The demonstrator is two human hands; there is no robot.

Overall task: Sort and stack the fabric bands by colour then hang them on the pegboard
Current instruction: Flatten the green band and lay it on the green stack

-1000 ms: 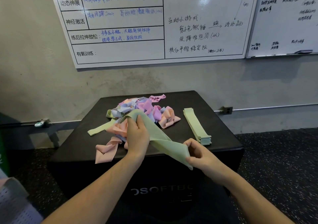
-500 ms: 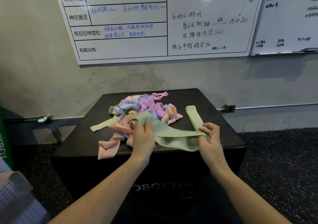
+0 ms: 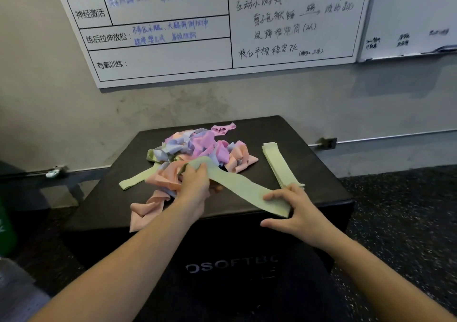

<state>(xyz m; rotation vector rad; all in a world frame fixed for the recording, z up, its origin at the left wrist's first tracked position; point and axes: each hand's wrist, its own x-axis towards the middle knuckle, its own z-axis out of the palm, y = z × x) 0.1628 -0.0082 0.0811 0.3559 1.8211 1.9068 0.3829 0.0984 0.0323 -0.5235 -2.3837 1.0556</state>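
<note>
My left hand [image 3: 195,185] grips one end of a green band [image 3: 243,188], fingers curled over it just at the near edge of the tangled pile [image 3: 197,148]. My right hand [image 3: 294,212] pinches the other end, thumb underneath and fingers laid on top, so the band stretches between my hands above the black box [image 3: 314,173] that serves as my desk. Just beyond my right hand lies the green stack [image 3: 280,165], neat and flat. Beyond my left hand pink, purple and blue bands lie knotted together, one more green strip [image 3: 134,180] trailing out to its left. I judge I'm mid-sort on green; next this band wants flattening and laying square on the stack
</note>
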